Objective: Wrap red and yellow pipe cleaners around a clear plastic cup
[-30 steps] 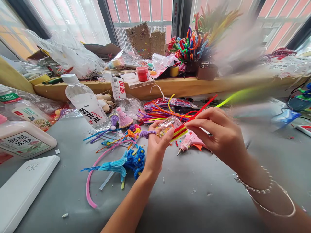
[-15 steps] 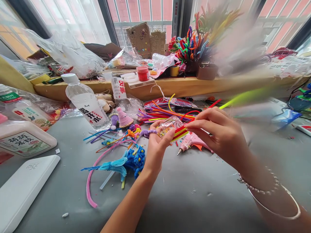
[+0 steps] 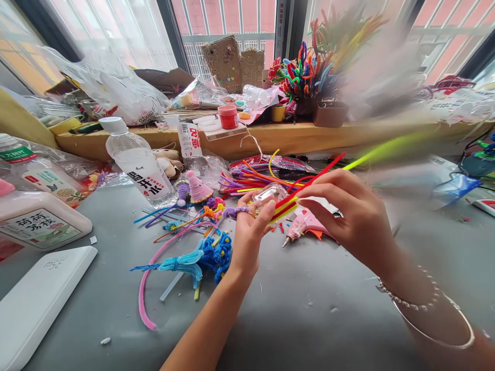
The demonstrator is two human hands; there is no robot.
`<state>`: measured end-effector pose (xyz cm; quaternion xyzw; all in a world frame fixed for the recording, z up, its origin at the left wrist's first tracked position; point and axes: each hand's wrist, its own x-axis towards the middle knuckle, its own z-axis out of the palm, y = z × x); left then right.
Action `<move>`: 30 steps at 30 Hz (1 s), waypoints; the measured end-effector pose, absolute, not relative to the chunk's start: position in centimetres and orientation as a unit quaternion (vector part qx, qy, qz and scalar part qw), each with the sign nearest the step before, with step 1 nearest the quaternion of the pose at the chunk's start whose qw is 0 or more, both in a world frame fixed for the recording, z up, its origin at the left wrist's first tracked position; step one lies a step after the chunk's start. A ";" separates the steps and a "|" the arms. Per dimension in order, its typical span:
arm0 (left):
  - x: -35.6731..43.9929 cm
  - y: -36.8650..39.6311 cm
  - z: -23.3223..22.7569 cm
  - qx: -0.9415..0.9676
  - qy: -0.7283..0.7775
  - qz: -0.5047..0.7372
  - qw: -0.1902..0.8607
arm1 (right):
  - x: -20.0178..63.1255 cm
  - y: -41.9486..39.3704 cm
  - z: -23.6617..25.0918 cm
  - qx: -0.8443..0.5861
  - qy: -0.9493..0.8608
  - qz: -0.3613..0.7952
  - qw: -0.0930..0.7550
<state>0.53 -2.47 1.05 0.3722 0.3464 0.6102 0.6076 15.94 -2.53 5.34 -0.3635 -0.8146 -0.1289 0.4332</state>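
Closest to me, the person's two forearms rise from the bottom edge and meet over the grey table. The left hand comes up almost straight, wrist bent slightly back, fingers curled, the thumb pressed up against a small clear plastic piece and the near ends of the pipe cleaners. The right hand reaches in from the right with a beaded bracelet and a thin bangle on its wrist; its thumb and forefinger are closed on the same red and yellow-green stems, right beside the left thumb, the other fingers fanned loosely beneath. So both hands are clamped on the bundle at one spot, fingertips nearly touching. From that pinch the stems run up and to the right, the red one ending soon, the yellow-green one blurring away.

Just under the pinch lies a pink glue gun on the table. Left of it and a little lower sits a blue twisted flower bunch with a long pink stem curving toward me. Beyond the pinch, a loose heap of coloured stems lies in plastic wrap. Further left stands a tilted water bottle. Farthest off, on the wooden sill, a pot of bright twisted flowers stands against the window.
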 end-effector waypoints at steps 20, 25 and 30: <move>-0.1 -2.1 1.1 0.420 0.351 0.493 0.676 | 15.2 -1.5 4.6 -0.481 -0.739 0.274 0.385; 0.4 -2.2 1.0 0.425 0.382 0.483 0.663 | 15.4 -1.2 4.4 -0.490 -0.661 0.337 0.457; 0.7 -2.1 0.7 0.438 0.403 0.482 0.643 | 15.5 -1.1 4.2 -0.472 -0.631 0.390 0.477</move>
